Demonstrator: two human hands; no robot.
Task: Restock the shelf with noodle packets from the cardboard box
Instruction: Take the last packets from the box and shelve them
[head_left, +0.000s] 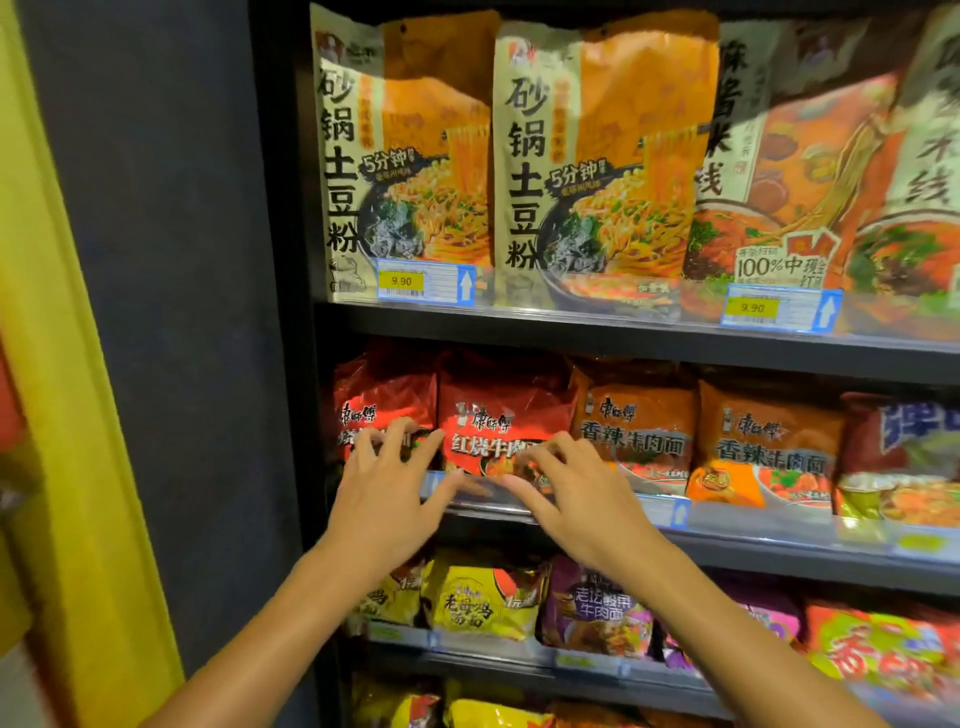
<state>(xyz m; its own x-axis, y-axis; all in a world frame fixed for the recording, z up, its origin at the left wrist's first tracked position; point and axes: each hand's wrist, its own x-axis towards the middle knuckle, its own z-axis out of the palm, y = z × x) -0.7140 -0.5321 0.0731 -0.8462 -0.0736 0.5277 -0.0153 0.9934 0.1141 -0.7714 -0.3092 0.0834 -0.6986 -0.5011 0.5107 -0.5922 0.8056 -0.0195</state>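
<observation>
Now both hands are up at the middle shelf. Left hand has its fingers spread and loose, tips touching the far-left red pack. Right hand is also loose, fingers reaching onto the next red pack. Neither hand grabs anything. Both red packs stand at the front of the shelf, side by side. Orange packs stand just to their right. Big bags fill the shelf above, and yellow packs sit below.
</observation>
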